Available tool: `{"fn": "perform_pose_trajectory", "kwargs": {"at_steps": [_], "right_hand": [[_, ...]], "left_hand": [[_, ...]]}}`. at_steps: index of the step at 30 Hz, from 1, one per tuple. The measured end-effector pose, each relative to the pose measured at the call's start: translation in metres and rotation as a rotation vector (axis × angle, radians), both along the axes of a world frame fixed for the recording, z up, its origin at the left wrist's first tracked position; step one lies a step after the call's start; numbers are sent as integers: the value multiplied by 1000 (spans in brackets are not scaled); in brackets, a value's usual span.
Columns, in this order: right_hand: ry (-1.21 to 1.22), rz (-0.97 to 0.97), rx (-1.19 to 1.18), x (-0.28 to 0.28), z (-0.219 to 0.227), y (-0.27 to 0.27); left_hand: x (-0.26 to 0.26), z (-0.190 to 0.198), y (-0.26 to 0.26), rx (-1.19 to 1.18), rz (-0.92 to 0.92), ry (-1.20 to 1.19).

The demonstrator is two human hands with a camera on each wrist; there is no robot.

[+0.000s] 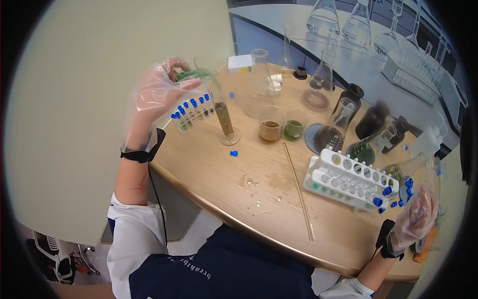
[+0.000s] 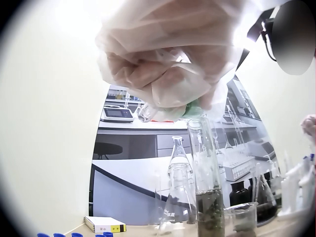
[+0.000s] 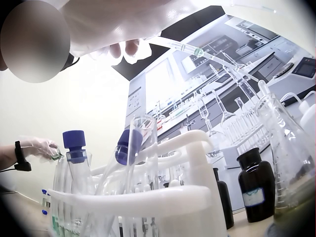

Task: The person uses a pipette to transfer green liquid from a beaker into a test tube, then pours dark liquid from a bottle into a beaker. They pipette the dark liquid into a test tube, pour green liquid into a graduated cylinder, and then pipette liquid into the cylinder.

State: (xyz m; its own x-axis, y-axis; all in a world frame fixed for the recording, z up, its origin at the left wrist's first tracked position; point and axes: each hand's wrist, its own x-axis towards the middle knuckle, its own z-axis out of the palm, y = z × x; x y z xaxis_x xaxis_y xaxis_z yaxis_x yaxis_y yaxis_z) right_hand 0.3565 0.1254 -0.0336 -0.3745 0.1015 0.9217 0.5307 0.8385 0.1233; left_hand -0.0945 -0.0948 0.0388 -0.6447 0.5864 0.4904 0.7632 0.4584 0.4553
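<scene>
My gloved left hand [image 1: 162, 87] pinches a test tube with green contents [image 1: 191, 75], tipped sideways over the mouth of a measuring cylinder [image 1: 224, 117]. Brown-green liquid stands in the lower part of the cylinder. In the left wrist view, green shows at the tube's mouth, right over the cylinder [image 2: 201, 168]. My gloved right hand [image 1: 418, 214] is at the table's right side with its fingers curled. From its fingers a slim clear tube with a green spot [image 3: 198, 52] sticks out in the right wrist view. Beside this hand stands a white test-tube rack [image 1: 348, 182].
A clear rack of blue-capped vials [image 1: 191, 109] stands left of the cylinder. Beakers of brown [image 1: 269, 132] and green liquid [image 1: 295, 129], flasks [image 1: 331, 134] and dark bottles [image 1: 373, 119] fill the back. A glass rod [image 1: 298, 192] lies near water drops. Loose blue caps [image 1: 234, 153] are scattered.
</scene>
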Motion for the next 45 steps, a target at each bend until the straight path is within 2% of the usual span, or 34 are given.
{"fn": "perform_pose_trajectory", "kwargs": {"at_steps": [11,15,21,27,30,36,39,45], "right_hand": [[2,12,-32,-1,-3,1],[10,5,-41,2,-7,3],[-2,-24,-38,3,-6,2],[-3,-26,-41,5,-8,4],[-13,-42,-20,5,-8,4],[-26,-55,-7,4,-7,4],[-22,-41,-33,3,-6,3],[-26,-24,-17,1,-4,1]], "left_hand": [[-3,8,-3,-50,11,69],[-8,9,-2,-68,-58,173],[-4,16,-1,-113,-13,257],[8,23,2,-151,50,221],[7,22,1,-159,25,273],[-5,20,0,-240,-26,632],[-16,20,-2,-174,-174,798],[-15,22,-3,-222,-126,827]]}}
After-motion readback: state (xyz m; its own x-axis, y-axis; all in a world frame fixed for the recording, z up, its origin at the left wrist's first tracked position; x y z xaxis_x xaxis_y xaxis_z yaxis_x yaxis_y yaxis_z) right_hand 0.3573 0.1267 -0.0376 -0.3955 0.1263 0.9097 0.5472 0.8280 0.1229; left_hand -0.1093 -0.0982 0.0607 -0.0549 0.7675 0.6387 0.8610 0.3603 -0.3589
